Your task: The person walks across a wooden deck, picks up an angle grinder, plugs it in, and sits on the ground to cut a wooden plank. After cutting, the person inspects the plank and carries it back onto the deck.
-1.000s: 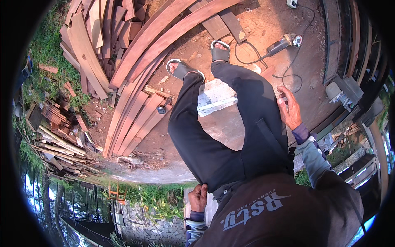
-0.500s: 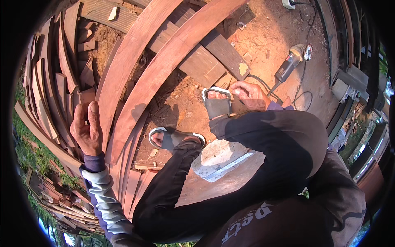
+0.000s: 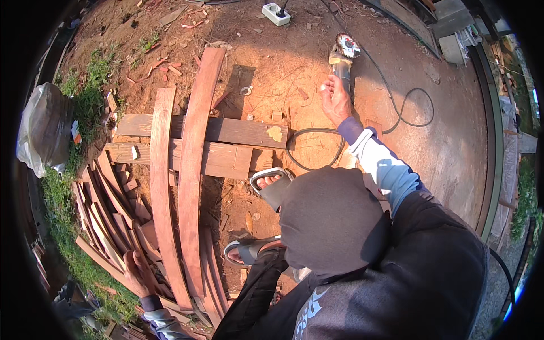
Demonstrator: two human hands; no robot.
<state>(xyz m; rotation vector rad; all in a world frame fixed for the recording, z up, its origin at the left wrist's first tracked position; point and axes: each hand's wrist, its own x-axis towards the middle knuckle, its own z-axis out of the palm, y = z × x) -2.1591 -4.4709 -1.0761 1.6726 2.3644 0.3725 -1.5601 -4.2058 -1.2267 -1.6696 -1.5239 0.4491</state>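
Observation:
My right hand [image 3: 338, 103] is at the dark body of an angle grinder [image 3: 341, 69], its fingers curled over it. The grinder lies on the ground with its toothed disc [image 3: 348, 45] at the far end. My left hand [image 3: 136, 275] reaches down at the lower left. Its fingers are stretched out and rest against a heap of narrow wood offcuts [image 3: 107, 218]. Two long, slightly curved reddish planks [image 3: 194, 130] lie side by side between my hands. They rest across two darker boards [image 3: 226, 158] on the ground.
A white power socket block [image 3: 276, 14] with a black plug sits at the top. The grinder's dark cable [image 3: 396, 113] loops over the ground. A bulging plastic bag [image 3: 45, 129] stands on grass at the left. My sandalled feet [image 3: 272, 184] are near the boards.
My view has turned and shifted. The right hand has moved from beside my foot to the grinder's body. My raised left hand has gone down to the offcuts.

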